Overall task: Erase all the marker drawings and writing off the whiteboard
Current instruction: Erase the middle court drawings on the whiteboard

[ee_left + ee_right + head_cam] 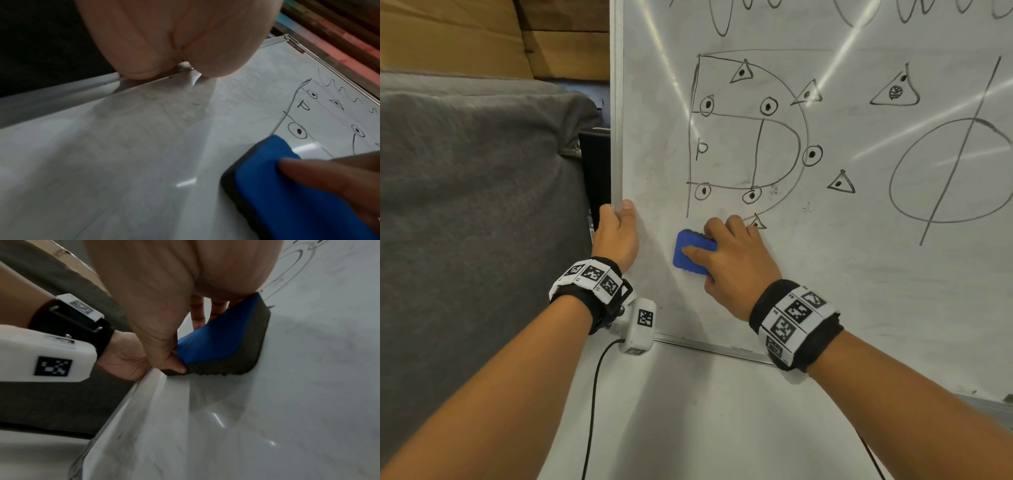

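A person's view of a whiteboard (859, 274) standing upright on a pale tabletop (705, 411), with both forearms reaching toward it. The right hand (736, 263) holds a blue eraser (693, 251) with a dark felt underside, its grip closed around the block: the thumb lies across the blue top, the other fingers curl over the far edge, and the felt face is pressed flat against the board. The eraser sits in the lower left part of the board, just below a black marker diagram (750, 137) shaped like a large letter D nested inside a bigger curved outline, dotted with small circles and triangles that each have a dot inside. A small triangle at the diagram's lower end is partly hidden behind the fingers. Further right on the board are a large circle crossed by a slanted line (955, 171) and another dotted triangle, and loops of writing run along the top edge. The area around the eraser shows only faint grey smudges. The left hand (616, 233) grips the board's metal left frame (616, 102), thumb on the front face and fingers wrapped behind. Both wrists wear black bands with printed square markers. Grey fabric (476, 205) fills the space left of the board
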Demonstrator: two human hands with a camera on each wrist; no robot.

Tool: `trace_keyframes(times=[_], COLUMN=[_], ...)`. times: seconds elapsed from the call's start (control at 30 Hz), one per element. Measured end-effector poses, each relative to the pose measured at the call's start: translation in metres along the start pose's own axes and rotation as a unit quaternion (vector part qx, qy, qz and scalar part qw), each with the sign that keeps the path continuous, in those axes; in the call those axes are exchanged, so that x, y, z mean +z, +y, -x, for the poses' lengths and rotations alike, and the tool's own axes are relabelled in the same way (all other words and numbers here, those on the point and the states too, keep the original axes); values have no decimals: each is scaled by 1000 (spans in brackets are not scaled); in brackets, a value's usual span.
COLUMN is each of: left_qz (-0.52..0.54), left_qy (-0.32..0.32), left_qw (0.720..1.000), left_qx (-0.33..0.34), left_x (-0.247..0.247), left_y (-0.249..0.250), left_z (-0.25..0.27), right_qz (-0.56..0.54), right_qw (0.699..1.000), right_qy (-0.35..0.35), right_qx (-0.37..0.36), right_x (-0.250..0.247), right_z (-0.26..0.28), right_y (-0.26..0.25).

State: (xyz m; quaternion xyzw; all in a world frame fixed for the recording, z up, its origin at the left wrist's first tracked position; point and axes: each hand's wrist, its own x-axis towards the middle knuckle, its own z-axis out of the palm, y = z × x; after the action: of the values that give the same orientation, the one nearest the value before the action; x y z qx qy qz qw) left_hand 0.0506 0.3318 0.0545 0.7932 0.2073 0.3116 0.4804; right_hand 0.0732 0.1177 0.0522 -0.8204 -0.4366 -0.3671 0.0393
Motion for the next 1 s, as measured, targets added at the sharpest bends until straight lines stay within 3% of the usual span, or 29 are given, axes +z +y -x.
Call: trace_keyframes(times=[0.23, 0.43, 0.57, 0.73, 0.87, 1.0], left_qz=[3, 16, 21, 28, 30, 30], left_qy=[-22, -21, -7, -10, -10, -8], left_qw=[1000, 999, 1000, 999, 999, 999], left_qx=[-15, -19, -18, -19, -25, -25], left_x=[2, 2, 4, 3, 3, 3], left_y=[0, 2, 3, 4, 3, 4], left_z=[-1, 1, 2, 2, 2, 2], right_qz=[-1, 0, -8, 4, -1, 9], right_qw=[999, 1000, 998, 1000, 998, 999], right_qy=[14, 2, 11, -9, 1, -7], right_qx=[34, 19, 60, 29, 62, 45], right_x=[-7, -5, -12, -8, -17, -18], right_z=[2, 8, 1, 8, 14, 26], right_y=[5, 5, 10, 4, 16, 21])
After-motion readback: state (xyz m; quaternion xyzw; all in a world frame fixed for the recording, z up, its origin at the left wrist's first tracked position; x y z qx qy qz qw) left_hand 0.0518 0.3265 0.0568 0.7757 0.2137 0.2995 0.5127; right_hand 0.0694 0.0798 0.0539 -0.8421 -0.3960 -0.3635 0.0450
